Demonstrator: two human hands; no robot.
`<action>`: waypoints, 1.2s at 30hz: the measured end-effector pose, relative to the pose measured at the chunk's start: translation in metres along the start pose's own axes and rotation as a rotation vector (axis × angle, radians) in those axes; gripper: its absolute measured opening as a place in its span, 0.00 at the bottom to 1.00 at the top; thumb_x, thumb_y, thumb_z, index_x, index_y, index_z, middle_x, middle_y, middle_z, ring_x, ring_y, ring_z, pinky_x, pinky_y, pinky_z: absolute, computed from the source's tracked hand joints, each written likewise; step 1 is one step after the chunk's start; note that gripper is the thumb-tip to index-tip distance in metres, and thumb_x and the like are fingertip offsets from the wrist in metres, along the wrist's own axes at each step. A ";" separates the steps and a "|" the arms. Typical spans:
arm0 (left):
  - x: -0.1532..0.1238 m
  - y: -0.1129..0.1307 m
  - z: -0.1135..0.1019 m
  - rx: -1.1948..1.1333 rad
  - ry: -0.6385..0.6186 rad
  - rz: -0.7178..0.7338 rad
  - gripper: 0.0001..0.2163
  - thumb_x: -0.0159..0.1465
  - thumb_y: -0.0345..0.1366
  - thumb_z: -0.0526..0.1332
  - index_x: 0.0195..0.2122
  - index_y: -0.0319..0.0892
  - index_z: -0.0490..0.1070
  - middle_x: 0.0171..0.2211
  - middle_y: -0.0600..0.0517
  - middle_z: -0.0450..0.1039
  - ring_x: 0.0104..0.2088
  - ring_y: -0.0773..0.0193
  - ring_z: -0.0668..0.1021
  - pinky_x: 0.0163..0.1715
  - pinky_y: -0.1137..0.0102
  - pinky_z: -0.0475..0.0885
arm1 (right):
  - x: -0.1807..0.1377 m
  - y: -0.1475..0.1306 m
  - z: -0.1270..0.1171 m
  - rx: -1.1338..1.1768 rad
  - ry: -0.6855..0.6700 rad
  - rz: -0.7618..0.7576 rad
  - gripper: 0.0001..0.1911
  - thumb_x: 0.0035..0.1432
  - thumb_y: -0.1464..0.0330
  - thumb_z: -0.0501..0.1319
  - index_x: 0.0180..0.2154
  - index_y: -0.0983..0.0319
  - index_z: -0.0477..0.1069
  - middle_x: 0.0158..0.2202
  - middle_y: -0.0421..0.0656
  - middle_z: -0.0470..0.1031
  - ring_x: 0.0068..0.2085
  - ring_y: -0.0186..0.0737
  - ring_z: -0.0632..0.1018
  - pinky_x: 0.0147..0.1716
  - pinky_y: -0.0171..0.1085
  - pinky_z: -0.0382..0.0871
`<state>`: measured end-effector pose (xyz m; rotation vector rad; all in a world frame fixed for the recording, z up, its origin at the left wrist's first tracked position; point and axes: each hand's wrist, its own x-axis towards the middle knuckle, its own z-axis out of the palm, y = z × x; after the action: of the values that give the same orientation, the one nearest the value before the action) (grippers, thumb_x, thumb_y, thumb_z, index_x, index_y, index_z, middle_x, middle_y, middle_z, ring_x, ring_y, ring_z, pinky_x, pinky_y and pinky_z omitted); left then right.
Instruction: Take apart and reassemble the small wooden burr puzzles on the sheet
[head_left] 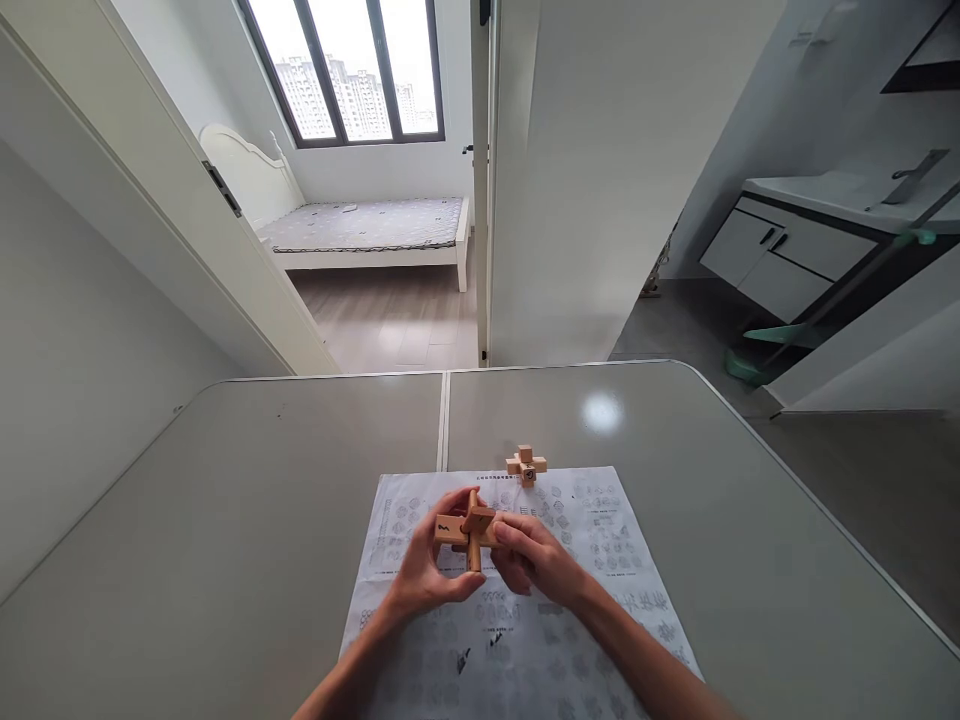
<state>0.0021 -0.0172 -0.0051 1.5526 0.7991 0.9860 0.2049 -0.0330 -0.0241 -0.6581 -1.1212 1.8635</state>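
Head view: I hold a wooden block cross [478, 521] up over the printed sheet [630, 590], clear of the table [225, 560]. My left hand [426, 568] is spread in a wide C, fingertips at its far end and thumb by the near end, presumably to steady the upright bar while leaving its sides free. My right hand [541, 560] is nearly closed, thumb and forefinger pinching the right end of the crossbar, a grip that would suit turning or sliding one bar; whether it moves, I cannot tell. A second wooden cross [526, 466] sits at the sheet's far edge, beyond my fingers, perhaps put there to stay out of the way while both hands are occupied.
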 end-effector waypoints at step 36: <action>0.007 0.009 -0.007 0.243 -0.046 0.032 0.43 0.50 0.52 0.76 0.67 0.49 0.66 0.57 0.41 0.75 0.50 0.46 0.79 0.54 0.55 0.74 | 0.001 -0.002 -0.001 0.159 -0.005 0.102 0.21 0.69 0.50 0.62 0.33 0.59 0.65 0.16 0.27 0.57 0.14 0.27 0.55 0.13 0.29 0.54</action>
<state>-0.0015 -0.0097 0.0051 1.7943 0.8893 0.8985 0.2058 -0.0308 -0.0226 -0.6301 -0.9455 2.0183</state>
